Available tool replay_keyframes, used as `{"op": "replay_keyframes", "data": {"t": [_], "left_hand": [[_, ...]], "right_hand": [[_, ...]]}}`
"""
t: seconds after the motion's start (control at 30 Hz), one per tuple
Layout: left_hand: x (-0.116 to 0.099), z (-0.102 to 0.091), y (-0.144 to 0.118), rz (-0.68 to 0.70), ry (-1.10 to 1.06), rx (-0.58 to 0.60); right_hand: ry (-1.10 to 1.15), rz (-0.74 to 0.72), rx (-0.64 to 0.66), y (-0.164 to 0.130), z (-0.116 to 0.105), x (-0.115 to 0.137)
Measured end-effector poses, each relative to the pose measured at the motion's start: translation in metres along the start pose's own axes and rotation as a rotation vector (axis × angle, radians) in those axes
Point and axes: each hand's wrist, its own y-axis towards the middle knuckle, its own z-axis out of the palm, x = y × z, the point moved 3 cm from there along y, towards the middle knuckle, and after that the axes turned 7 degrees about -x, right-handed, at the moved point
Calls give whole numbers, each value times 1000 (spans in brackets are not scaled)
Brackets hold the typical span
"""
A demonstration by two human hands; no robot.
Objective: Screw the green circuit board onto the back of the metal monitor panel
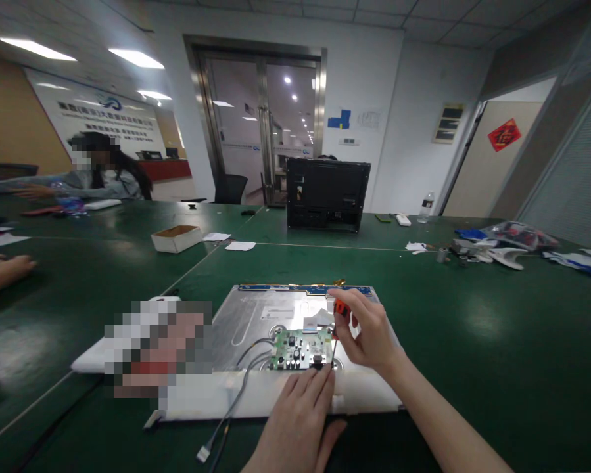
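Gripping a screwdriver (338, 314) by its orange handle, the right hand (369, 335) has its fingers closed around the tool, which stands nearly upright. The dark shaft runs down from the handle to the right edge of the green circuit board (301, 350). The circuit board lies on the metal back panel (256, 322) of a flat display unit, just left of and below the right hand. The left hand (300, 410) rests palm down at the near edge of the panel, fingers extended and close together, holding nothing; its fingertips (319, 378) touch the panel just in front of the circuit board. Grey cables (240, 387) lead from the left side of the board toward the near edge of the green desk (472, 341) and end in a white connector (204, 453). The display unit lies flat on the desk, directly before the person. A black monitor housing (327, 194) stands upright farther back. Another person sits at the far left.
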Motion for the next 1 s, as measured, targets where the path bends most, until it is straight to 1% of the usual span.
{"op": "replay_keyframes", "data": {"t": [0.13,0.23,0.4,0.47,0.6,0.67,0.77,0.83,1.0], "left_hand": [[0,-1,1,-5,-10,-7],[0,0,1,-4,-13,-10],[1,-1,1,-9,-23,-21],[1,-1,1,-13,-26,-11],[1,-2,1,-10,-20,-14],[1,-2,1,-5,-17,-22],[0,-2,0,-4,-16,-28],[0,-3,1,-6,-22,-27],[-1,-3,2,-9,-24,-3]], "right_hand": [[-76,-29,-55,-3,5,-3],[-75,-47,-58,-3,5,-4],[5,-12,36,-1,0,-2],[27,2,48,0,-1,-1],[-20,7,-7,-1,0,-1],[-50,-12,-45,-1,2,-1],[-73,-38,-63,-1,3,-2],[-67,-37,-51,-1,2,-2],[10,19,39,0,-1,-2]]}}
